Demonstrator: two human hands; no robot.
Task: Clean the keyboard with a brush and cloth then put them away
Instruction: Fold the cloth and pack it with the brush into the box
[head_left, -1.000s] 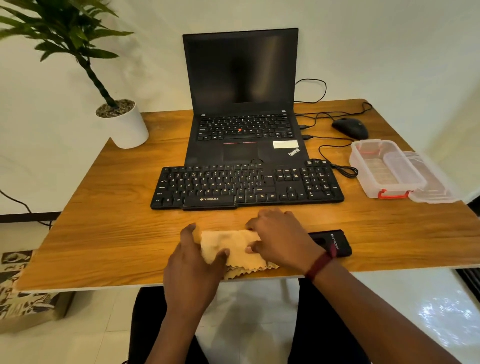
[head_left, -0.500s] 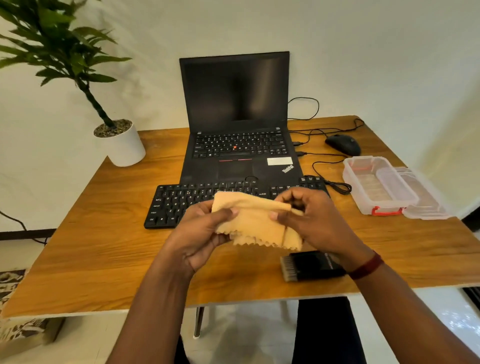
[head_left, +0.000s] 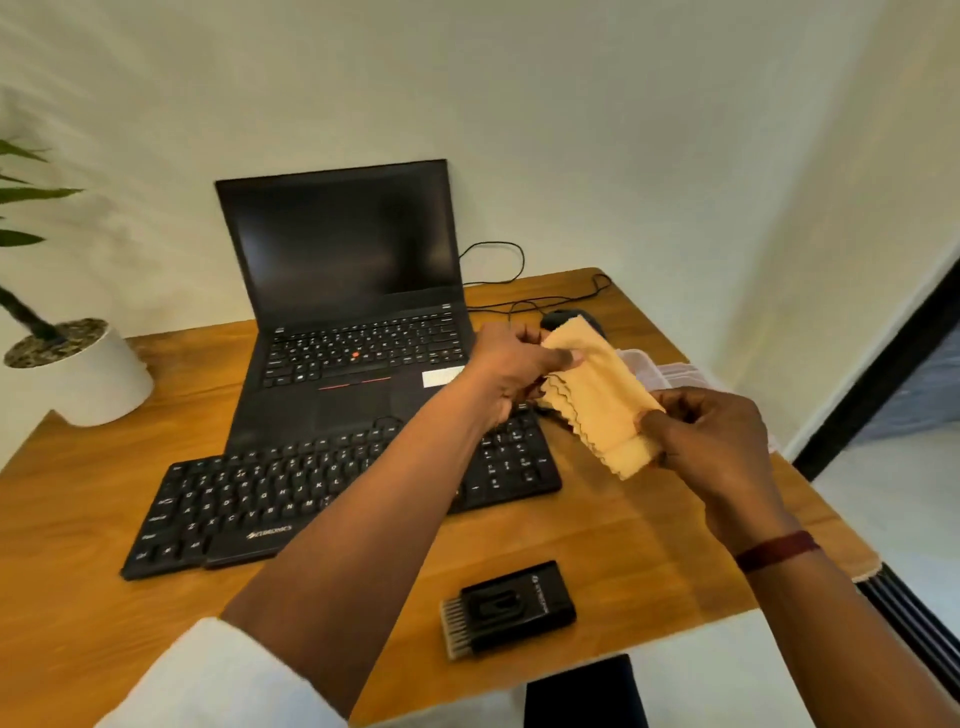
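Both hands are up off the table (head_left: 78, 519) and clamped on the cloth (head_left: 597, 395). The left hand (head_left: 506, 371) pinches its far end and the right hand (head_left: 711, 447) pinches the near corner. The cloth is folded, stretched between them above the keyboard's (head_left: 249, 499) right end. The brush (head_left: 511, 608) lies flat near the front edge, bristles pointing left. Behind the cloth is probably the clear box (head_left: 670, 376), mostly hidden. The laptop (head_left: 343, 312) stands open behind the keyboard.

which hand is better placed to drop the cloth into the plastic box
Right, likely. The right hand pinches the cloth just by the plastic box; the left hand grips it too but reaches across the keyboard.
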